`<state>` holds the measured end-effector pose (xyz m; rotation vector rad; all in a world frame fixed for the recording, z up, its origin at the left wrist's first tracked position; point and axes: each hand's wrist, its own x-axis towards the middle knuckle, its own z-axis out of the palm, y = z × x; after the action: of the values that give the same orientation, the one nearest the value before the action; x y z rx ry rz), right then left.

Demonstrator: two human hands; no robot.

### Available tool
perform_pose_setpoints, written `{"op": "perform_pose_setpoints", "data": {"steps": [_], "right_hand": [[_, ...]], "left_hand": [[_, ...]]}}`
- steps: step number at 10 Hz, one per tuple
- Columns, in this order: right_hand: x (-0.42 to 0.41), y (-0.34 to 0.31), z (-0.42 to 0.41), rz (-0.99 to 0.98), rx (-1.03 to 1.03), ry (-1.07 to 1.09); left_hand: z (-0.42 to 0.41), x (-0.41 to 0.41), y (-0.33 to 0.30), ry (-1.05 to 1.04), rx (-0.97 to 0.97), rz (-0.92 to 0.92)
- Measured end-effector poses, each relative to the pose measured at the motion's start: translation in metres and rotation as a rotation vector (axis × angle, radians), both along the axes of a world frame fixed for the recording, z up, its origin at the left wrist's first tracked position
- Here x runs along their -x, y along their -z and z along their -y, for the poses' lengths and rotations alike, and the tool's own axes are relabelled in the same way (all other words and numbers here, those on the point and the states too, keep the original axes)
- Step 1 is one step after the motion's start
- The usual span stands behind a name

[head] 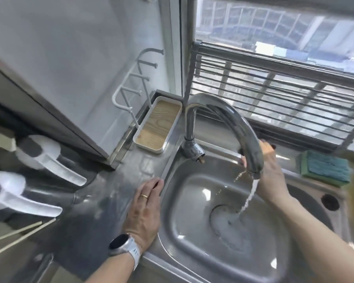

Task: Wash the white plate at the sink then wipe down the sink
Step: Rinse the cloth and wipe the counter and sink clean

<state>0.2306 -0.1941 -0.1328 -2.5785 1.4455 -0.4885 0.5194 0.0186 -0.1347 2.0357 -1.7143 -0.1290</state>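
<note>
Right, water runs from the curved chrome tap (229, 123) into the steel sink (184, 225). Right hand (271, 172) behind the spout, fingers hidden; left hand (145, 207) flat, open, at nine o'clock. No white plate visible; better to moderate the flow first.

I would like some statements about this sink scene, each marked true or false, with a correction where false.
1. Water runs from the faucet into the sink. True.
2. The left hand holds a white plate. False: it lies flat on the counter at the sink's edge, and no plate is visible.
3. The right hand is behind the faucet spout. True.
4. The sponge lies inside the basin. False: it sits on the ledge to the right.
5. The wood-lined tray is full of dishes. False: it is empty.
</note>
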Motion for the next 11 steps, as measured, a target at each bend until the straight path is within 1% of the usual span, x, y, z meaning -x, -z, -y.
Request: {"op": "perform_pose_setpoints", "data": {"steps": [1,2,3,4,5,6,7,8,9,10,11], "right_hand": [[0.024,-0.058,-0.039,-0.11,0.082,0.256],[-0.008,-0.023,0.0,-0.084,-0.114,0.294],[-0.078,-0.002,0.032,0.239,-0.324,0.125],[-0.129,-0.036,0.017,0.207,-0.176,-0.113],[-0.079,-0.016,0.016,0.177,-0.117,-0.06],[-0.005,-0.011,-0.008,0.003,-0.062,0.126],[0.032,-0.044,-0.042,-0.034,-0.009,0.265],[0.011,-0.054,-0.028,-0.024,-0.227,0.306],[-0.045,-0.097,-0.024,0.125,-0.48,0.174],[-0.056,-0.109,-0.019,0.046,-0.416,-0.026],[-0.023,-0.064,-0.009,0.103,-0.254,-0.084]], "left_hand": [[-0.001,0.001,0.006,0.006,0.029,0.013],[-0.003,0.001,0.007,0.0,0.043,0.036],[-0.003,0.002,0.007,0.006,0.02,0.066],[-0.003,0.001,0.005,0.028,-0.024,0.118],[-0.005,0.002,0.001,0.029,-0.067,0.202],[-0.006,0.001,0.003,0.034,-0.033,0.231],[-0.004,0.0,0.004,0.036,0.046,0.225],[-0.003,0.003,0.008,0.02,0.079,0.225],[-0.001,0.004,0.009,0.03,0.079,0.213],[-0.001,0.005,0.007,0.025,0.045,0.237],[-0.002,0.004,0.007,0.024,0.01,0.247]]}}
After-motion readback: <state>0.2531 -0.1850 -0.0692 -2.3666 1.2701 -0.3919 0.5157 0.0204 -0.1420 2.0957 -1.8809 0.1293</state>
